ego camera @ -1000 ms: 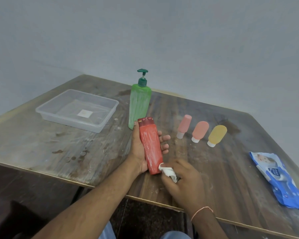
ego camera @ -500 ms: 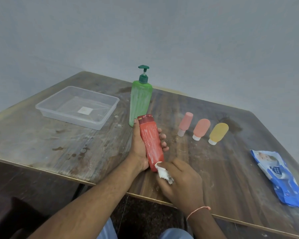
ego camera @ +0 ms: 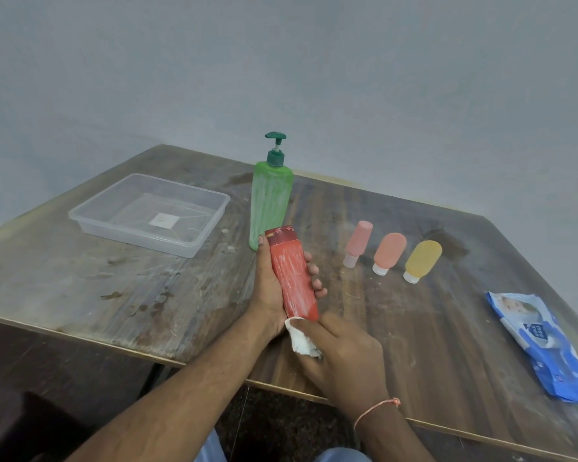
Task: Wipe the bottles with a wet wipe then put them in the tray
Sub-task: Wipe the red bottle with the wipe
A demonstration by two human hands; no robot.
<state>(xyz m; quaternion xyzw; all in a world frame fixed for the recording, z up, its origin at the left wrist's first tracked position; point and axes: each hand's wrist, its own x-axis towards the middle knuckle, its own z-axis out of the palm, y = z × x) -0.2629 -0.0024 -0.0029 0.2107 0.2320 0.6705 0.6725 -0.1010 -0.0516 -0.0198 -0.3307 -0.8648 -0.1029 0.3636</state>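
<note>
My left hand (ego camera: 267, 288) grips a red bottle (ego camera: 292, 275) from behind, holding it tilted above the table's near edge. My right hand (ego camera: 342, 358) pinches a crumpled white wet wipe (ego camera: 299, 340) against the bottle's bottom end. White streaks cover the red bottle. A tall green pump bottle (ego camera: 270, 201) stands upright just behind it. Three small bottles lie in a row to the right: pink (ego camera: 357, 241), orange (ego camera: 388, 251) and yellow (ego camera: 421, 260). The clear plastic tray (ego camera: 211, 228) sits at the left of the table with nothing in it but a small label.
A blue wet-wipe pack (ego camera: 544, 341) lies near the table's right edge. The worn wooden table (ego camera: 97, 281) is stained, and its near edge runs just under my hands. A plain grey wall stands behind.
The wipe in my right hand has shifted slightly left along the red bottle's bottom end. My left hand keeps its hold on the bottle; the view has moved a little.
</note>
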